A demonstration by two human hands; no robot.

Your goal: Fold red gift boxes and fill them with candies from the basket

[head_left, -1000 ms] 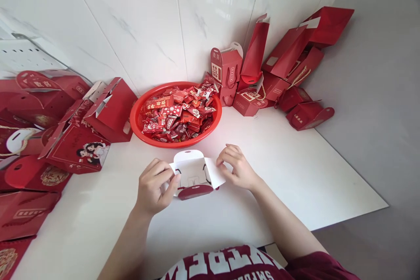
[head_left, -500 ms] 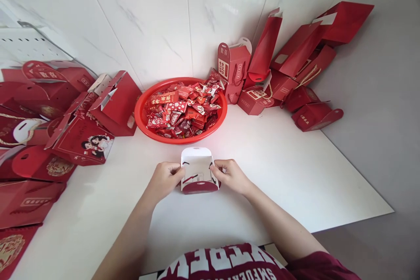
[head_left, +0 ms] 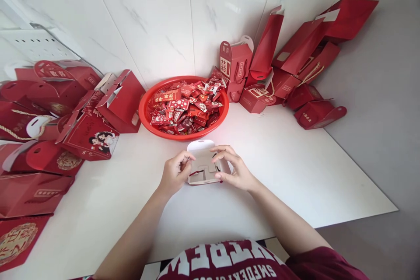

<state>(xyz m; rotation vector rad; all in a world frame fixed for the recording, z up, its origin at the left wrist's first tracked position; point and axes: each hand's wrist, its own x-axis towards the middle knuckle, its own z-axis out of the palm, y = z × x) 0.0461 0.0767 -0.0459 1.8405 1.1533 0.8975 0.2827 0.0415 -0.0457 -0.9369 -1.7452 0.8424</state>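
A small open gift box (head_left: 201, 167), white inside and dark red outside, stands on the white table in front of me. Dark cord ends poke through its inner walls. My left hand (head_left: 176, 173) is curled at the box's left wall, thumb and forefinger closed on its edge. Over the right side of the box is my right hand (head_left: 236, 168), thumb and fingers spread apart, the thumb close to the near right corner. Just behind the box sits a red plastic basket (head_left: 144, 116) heaped with red-wrapped candies (head_left: 188, 107).
Folded red gift boxes (head_left: 88, 138) crowd the left side of the table (head_left: 295, 175). More red boxes (head_left: 238, 63) and tall red bags (head_left: 267, 43) stand at the back right against the tiled wall (head_left: 157, 22). A grey surface (head_left: 377, 118) borders the table's right edge.
My right hand has let go of the box's right wall and spread its fingers. The near flap has tipped, so more of the inside shows. The view has shifted slightly.
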